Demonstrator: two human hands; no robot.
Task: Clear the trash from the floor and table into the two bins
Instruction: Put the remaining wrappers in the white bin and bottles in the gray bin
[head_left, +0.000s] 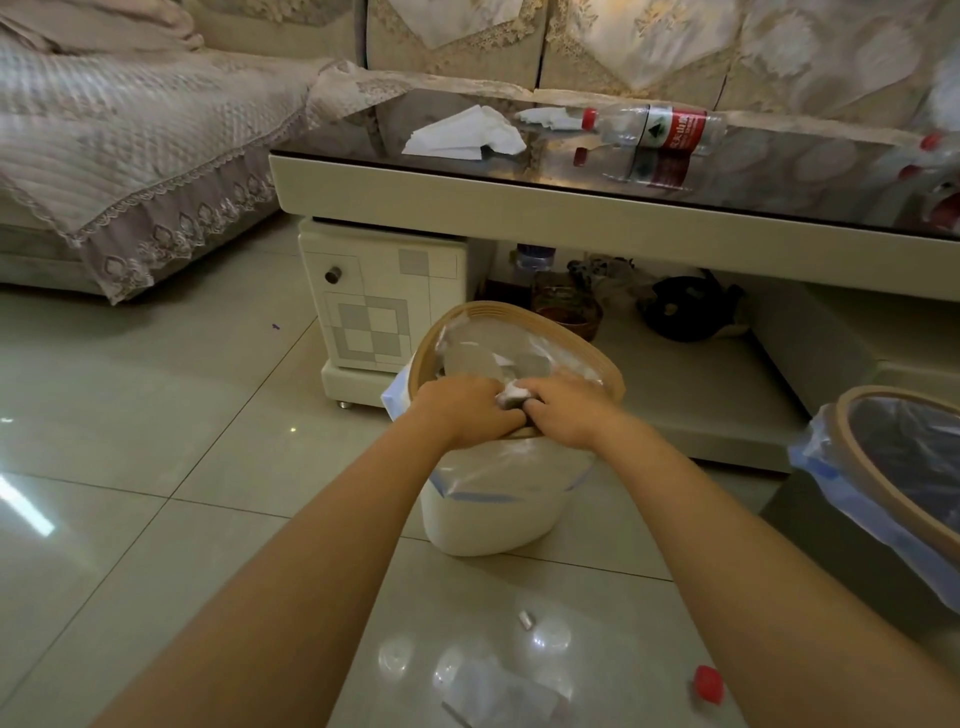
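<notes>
trash wad (511, 396) is sitting mid-frame over the white bin (488, 514), both the left hand (470, 415) and right hand (563, 413) curling fingers round it, probably hovering so it drops straight into the liner. bottle (654, 127) is waiting on the table (519, 202), upper right.

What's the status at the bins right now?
Both hands, left hand and right hand, grip a white wad over the white bin. Bottle, tissue wait on table.
</notes>
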